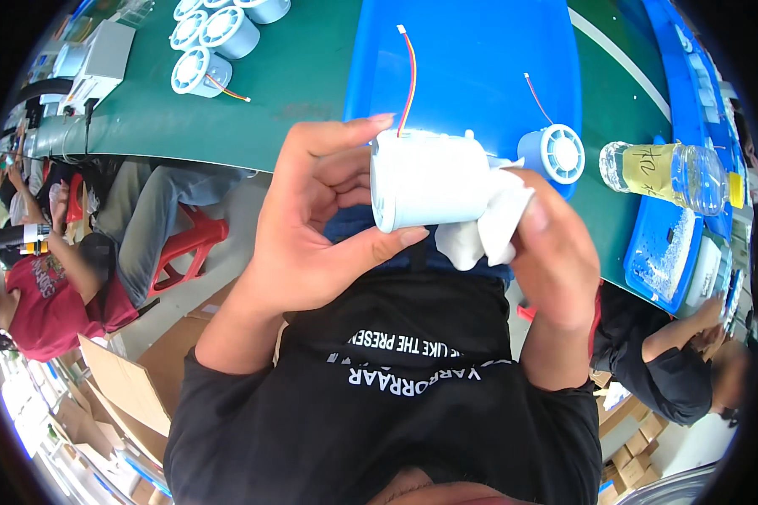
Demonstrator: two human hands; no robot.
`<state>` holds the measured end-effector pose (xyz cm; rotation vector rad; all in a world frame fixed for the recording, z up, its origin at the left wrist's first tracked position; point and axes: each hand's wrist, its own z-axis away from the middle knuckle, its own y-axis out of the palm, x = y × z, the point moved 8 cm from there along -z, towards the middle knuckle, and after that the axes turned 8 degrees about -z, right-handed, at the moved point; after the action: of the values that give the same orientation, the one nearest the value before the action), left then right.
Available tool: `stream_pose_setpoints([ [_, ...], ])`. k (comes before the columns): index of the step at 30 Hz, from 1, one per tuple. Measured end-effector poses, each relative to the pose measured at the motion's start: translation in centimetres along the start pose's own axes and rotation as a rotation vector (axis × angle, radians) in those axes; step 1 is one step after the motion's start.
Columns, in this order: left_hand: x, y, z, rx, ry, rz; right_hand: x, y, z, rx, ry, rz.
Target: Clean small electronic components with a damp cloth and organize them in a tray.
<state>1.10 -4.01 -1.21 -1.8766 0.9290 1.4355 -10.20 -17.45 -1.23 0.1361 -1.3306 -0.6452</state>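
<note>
A white cylindrical fan unit (434,181) is held up in front of me, lying on its side, with a thin red and yellow wire rising from its top edge to a small white plug. The fingers and thumb of my left hand (316,215) grip its left end from above and below. My right hand (556,248) pinches a crumpled white cloth (480,231) against the unit's right end. Beyond the right hand, a second white fan unit (556,154) with a spoked round face sits at the near end of a blue tray (472,59).
More white fan units (219,38) stand grouped on the green table (286,93) at the far left. A clear bottle with a yellow cap (678,175) lies on the right, near a small blue tray (661,252). People sit at both sides; a red stool (198,244) is at left.
</note>
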Motion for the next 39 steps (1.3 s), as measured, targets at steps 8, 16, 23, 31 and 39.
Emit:
stream_pose_setpoints([
  [8,-0.5,0.3,0.3,-0.037,0.047,-0.221,0.3,0.8,0.3,-0.022,-0.490,0.456],
  [16,0.8,0.5,0.0,0.027,-0.433,0.378,2.0,2.4,2.5,-0.091,-1.096,0.992],
  [23,-3.9,0.8,-0.3,0.005,0.357,-0.856,-1.1,-0.8,-0.7,-0.109,-0.176,0.035],
  [31,-0.5,0.4,-0.2,0.002,-0.313,0.309,2.9,2.1,2.2,-0.102,-0.943,0.878],
  [39,-4.1,0.8,-0.4,0.150,0.253,-0.781,-0.2,-0.5,-1.0,-0.133,-0.052,0.046],
])
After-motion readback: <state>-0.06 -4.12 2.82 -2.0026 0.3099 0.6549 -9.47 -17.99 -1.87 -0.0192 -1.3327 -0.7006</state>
